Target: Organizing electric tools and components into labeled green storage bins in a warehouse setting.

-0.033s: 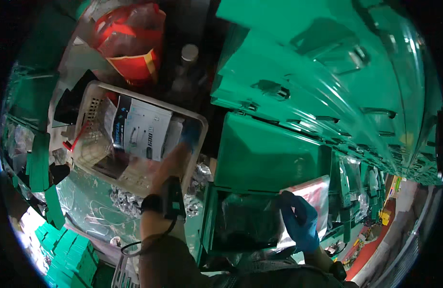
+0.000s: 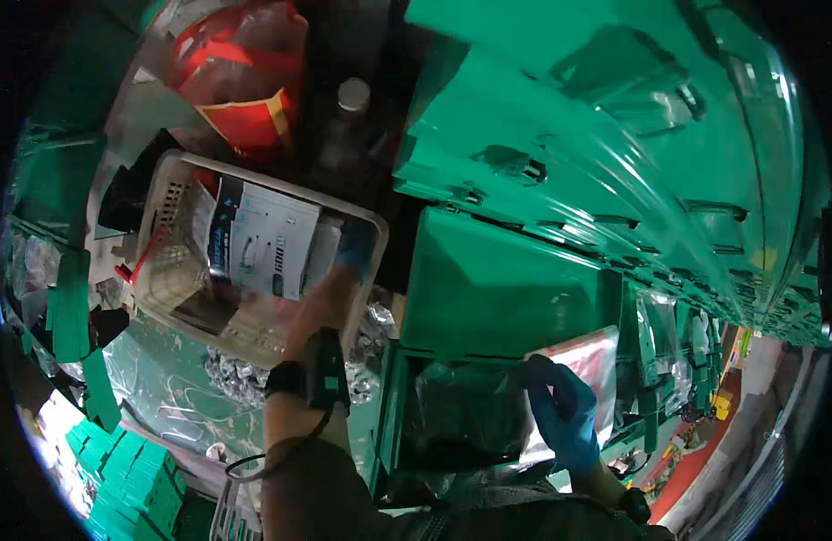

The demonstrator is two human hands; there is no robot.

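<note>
Left hand: the blue-gloved left hand (image 2: pixel 354 251) is resting inside the right end of the cream plastic lattice basket (image 2: pixel 344 206); blur and shadow are hiding its fingertips, so whether it is pinching anything I cannot tell.
Carton beside that grip: a flat white cardboard carton with a dark band (image 2: pixel 271 239) is lying just left of the left hand, apparently tilted because loose items are crowding underneath.
Right hand: the blue-gloved right hand (image 2: pixel 569 433) is curling its fingers over the flat, shiny white-and-red packet (image 2: pixel 599 370); whether they are pinching it I cannot tell.
Packet: it is lying behind the right hand, probably kept there to stay within easy reach.
Open case: left of the right hand, a green plastic case (image 2: pixel 506 288) is standing lid-up, seemingly to leave its dark interior accessible.
Red bag: beyond the left hand, a red plastic bag with a yellow stripe (image 2: pixel 253 113) is slumping.
</note>
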